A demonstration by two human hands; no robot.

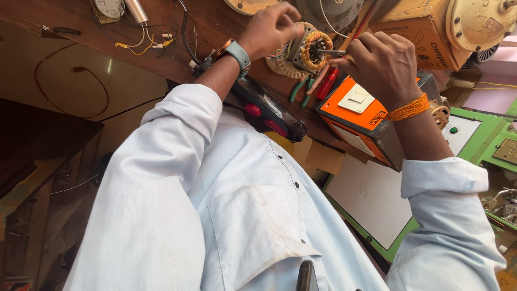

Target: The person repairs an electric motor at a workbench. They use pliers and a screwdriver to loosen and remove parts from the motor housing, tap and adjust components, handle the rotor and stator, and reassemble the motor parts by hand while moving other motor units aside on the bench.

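Nearest to me is my white shirt (242, 215), with a dark object (306, 276) poking out of the chest pocket. Both sleeves run up toward the desk (161, 59).

Just past my right forearm sits an orange box (358, 116) with a white switch on top, and beside it a green panel (377, 205) with a white face. Green-handled pliers (300, 89) lie at the box's edge, near a black tool with red buttons (266, 110) under my left arm.

My right hand (383, 64), an orange thread around the wrist, is clenched around a red-handled screwdriver (329, 80); its metal tip touches the stator (309, 49). My left hand (272, 29), a watch (237, 54) on the wrist, grasps the stator from above, fingers curled over its rim. The stator, with copper windings around its centre, is held just above the desk between the hands.

Farther off, yellow and white wires (145, 43) trail across the desk. A cardboard box (425, 32) and a round cream cover (479, 21) stand behind my right hand.
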